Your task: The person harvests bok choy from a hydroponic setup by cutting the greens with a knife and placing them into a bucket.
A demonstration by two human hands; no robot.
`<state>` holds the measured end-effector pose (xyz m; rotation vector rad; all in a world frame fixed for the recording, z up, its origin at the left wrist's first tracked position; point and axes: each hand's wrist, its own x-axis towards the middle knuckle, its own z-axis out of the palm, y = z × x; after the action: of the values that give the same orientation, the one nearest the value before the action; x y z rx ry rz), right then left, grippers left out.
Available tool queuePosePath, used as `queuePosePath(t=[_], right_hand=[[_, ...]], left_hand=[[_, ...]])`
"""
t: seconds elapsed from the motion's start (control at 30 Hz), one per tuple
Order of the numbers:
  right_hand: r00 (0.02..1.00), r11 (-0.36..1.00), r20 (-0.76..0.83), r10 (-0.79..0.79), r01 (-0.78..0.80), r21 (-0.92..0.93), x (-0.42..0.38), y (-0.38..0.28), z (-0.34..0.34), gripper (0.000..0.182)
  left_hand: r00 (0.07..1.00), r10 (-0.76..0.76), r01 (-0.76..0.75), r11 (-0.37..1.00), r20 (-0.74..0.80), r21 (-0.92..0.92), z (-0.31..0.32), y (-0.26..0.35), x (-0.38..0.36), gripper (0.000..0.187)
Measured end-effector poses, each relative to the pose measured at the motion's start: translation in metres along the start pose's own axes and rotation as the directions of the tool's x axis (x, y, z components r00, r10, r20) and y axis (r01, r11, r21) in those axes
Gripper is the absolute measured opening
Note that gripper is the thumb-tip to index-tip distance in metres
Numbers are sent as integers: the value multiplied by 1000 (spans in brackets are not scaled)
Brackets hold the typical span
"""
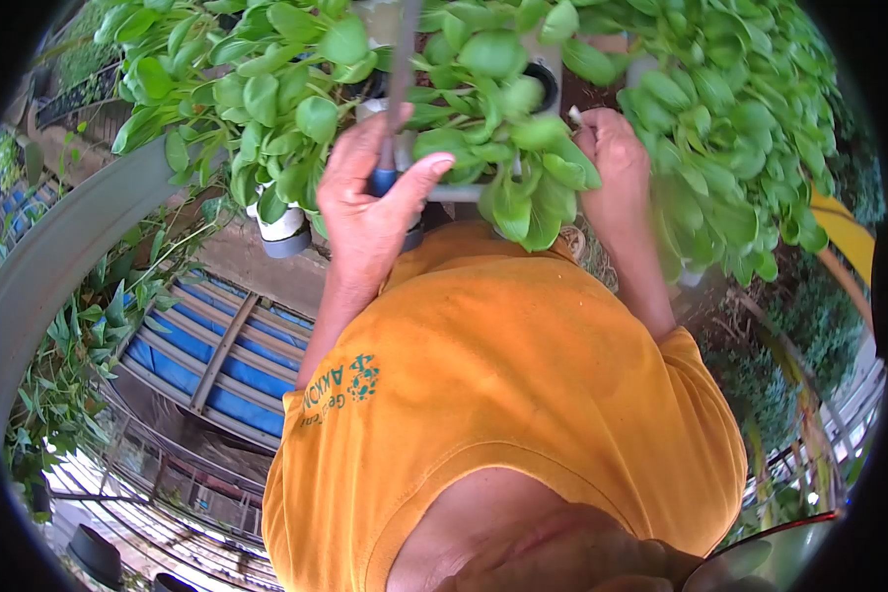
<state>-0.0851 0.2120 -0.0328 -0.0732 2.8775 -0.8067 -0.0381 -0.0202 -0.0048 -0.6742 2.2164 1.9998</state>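
With twelve o'clock straight ahead, the orange shirt [523,335] is nearest, filling six o'clock. Past it, the left hand [365,187] is at eleven. It is bent beside a grey pole [402,69] with a blue part [383,182] at its low end, and its thumb sticks out toward three. I cannot tell how tightly it grips the pole. The right hand [617,163] is at one, its fingers curled in and pinching a pale bit [575,115], too small to name. The middle leafy plant [541,132] sits between the two hands. It lies at two from the left hand and at nine to ten from the right, and the right looks a little nearer. Its low leaves hang down toward six, just beside the right hand; I cannot tell if they touch. The pole runs long from about six up to just past twelve. Farther out, one big leafy clump [261,99] is at ten to eleven and another leafy bunch [730,128] is at two. Lowest and farthest, a barred frame [237,335] over something blue is at nine.
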Motion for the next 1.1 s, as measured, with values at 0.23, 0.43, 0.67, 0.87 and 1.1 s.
queuePosePath(t=[0.23, 0.43, 0.67, 0.87, 1.1], right_hand=[[992, 994, 122, -26, 12, 111, -67, 23, 0, 20], [781, 531, 610, 135, -576, 621, -89, 32, -14, 20], [771, 439, 636, -34, -560, 702, -93, 7, 3, 17], [867, 607, 300, -397, 3, 795, -93, -24, 33, 13], [783, 744, -38, -621, 574, -342, -62, -18, 48, 41]], left_hand=[[996, -84, 85, 996, -28, 33, -3, -10, -31, 55], [975, -113, 100, 992, 193, 79, 19, -14, -32, 39], [933, 132, -197, 966, 334, 167, 51, 29, 17, 11], [848, 158, -224, 972, 505, 72, 70, 41, 59, 10], [879, 102, -162, 983, 466, 91, 89, 55, 82, 9]])
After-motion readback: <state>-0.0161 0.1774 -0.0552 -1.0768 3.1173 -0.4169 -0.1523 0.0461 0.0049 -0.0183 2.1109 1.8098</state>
